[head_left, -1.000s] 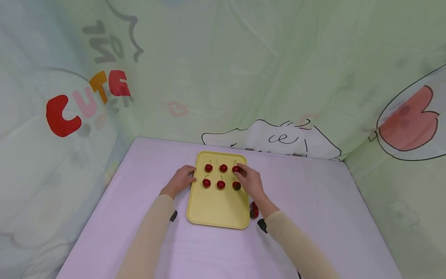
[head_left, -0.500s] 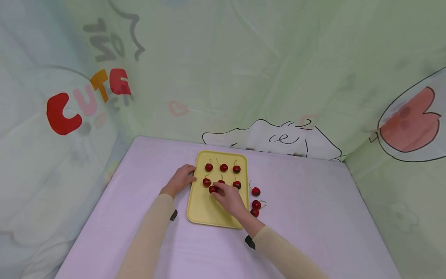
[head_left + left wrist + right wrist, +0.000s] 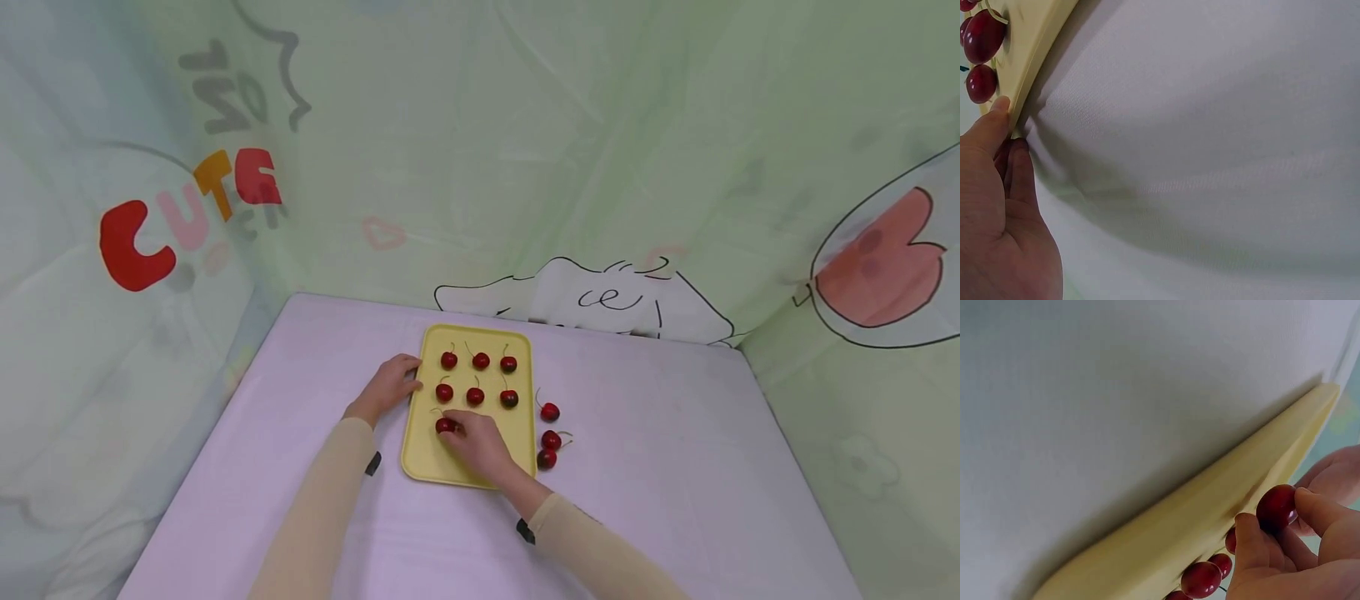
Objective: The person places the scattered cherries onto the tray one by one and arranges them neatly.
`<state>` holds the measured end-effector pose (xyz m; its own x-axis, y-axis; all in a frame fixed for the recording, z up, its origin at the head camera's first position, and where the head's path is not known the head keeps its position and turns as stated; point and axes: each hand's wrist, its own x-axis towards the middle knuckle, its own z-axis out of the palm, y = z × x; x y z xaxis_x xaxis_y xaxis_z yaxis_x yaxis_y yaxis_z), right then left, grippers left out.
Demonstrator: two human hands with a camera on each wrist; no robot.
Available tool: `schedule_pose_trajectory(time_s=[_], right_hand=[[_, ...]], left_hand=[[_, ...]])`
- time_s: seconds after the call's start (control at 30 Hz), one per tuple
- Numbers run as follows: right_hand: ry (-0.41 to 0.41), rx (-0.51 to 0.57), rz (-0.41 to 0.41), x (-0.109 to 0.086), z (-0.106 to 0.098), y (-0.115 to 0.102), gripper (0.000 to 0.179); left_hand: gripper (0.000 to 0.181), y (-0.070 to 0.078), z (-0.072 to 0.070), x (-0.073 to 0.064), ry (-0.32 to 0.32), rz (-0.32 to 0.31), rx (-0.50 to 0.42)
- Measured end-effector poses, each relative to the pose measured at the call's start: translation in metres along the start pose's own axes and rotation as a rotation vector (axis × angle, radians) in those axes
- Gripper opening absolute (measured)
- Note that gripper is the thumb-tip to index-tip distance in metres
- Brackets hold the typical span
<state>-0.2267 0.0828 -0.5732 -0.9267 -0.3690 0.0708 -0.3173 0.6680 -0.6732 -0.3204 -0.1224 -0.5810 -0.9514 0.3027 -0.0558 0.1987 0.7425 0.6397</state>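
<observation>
A yellow tray (image 3: 427, 462) lies on the table, bearing two rows of red cherries with stems, three to a row; one is the cherry at back left (image 3: 448, 361). My left hand (image 3: 388, 385) holds the tray's left edge; the left wrist view has its thumb at the rim (image 3: 1038, 59) and fingers just below. Between thumb and fingers my right hand (image 3: 480, 442) pinches another cherry (image 3: 445, 426) over the tray's left side, in front of the near row. The right wrist view gives this cherry (image 3: 1277, 507) close up, its stem hidden there.
Beside the tray's right edge lie three loose cherries: one farther back (image 3: 550, 412), and a middle one (image 3: 551, 439) close to a front one (image 3: 547, 459). Pale lilac cloth covers the table (image 3: 675, 467). Printed fabric walls (image 3: 525, 167) stand behind it and at both sides.
My right hand has left the back-right cherry on the tray and moved to the front left with another cherry in its fingers. The left hand has stayed at the tray's edge.
</observation>
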Motion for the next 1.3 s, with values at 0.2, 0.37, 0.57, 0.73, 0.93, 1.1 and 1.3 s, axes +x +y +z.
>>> schedule_pose_trajectory(time_s=[0.2, 0.37, 0.57, 0.73, 0.93, 1.1, 1.3], right_hand=[[0.023, -0.048, -0.016, 0.0, 0.004, -0.006, 0.031], [0.029, -0.081, -0.008, 0.001, 0.007, -0.009, 0.032], [0.033, -0.118, 0.002, 0.003, 0.009, -0.01, 0.032], [0.044, -0.129, -0.006, 0.004, 0.01, -0.009, 0.032], [0.047, -0.115, 0.002, 0.002, 0.007, -0.012, 0.031], [0.039, -0.072, 0.006, -0.004, 0.0, -0.013, 0.034], [0.029, 0.017, 0.038, -0.018, -0.012, -0.011, 0.041]], left_hand=[[0.046, 0.0, 0.0, 0.0, 0.0, 0.007, 0.005], [0.046, -0.001, 0.001, 0.001, -0.007, 0.005, 0.008], [0.046, -0.002, 0.001, 0.001, -0.007, 0.006, 0.008], [0.046, -0.002, 0.002, 0.002, -0.009, -0.003, 0.017], [0.046, 0.002, 0.001, 0.0, -0.006, 0.0, 0.011], [0.046, 0.004, 0.0, -0.001, -0.007, -0.009, 0.007], [0.044, -0.002, -0.001, 0.0, 0.016, 0.098, 0.079]])
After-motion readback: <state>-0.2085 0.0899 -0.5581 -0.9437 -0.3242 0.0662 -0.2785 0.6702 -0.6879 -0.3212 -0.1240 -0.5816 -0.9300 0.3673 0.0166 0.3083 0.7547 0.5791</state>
